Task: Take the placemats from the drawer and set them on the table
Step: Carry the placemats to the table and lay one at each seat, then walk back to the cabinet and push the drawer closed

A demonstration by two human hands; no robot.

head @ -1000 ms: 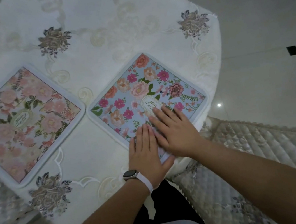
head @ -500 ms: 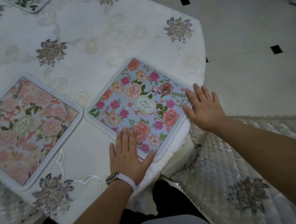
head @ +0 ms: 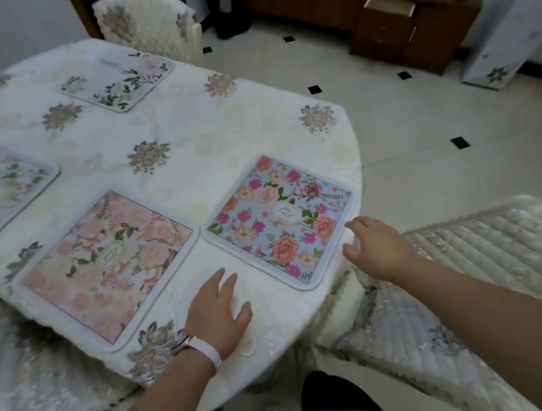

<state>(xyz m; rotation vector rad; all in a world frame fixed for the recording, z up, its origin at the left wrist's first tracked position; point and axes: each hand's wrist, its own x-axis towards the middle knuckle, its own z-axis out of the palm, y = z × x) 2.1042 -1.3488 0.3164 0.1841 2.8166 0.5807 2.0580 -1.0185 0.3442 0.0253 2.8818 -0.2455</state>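
We have slid our left-hand grip (head: 216, 310) off the square blue floral placemat (head: 281, 217), and it now lies flat on the white embroidered cloth of the worktop (head: 205, 138) just beside the mat. Our right-hand grip (head: 376, 246) has lifted from the mat's right edge and sits just beside it, fingers loosely curled.

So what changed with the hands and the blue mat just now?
Both hands came off the blue placemat: the left hand now rests on the tablecloth beside it, and the right hand hovers by its right edge. That mat and the pink placemat stayed put.
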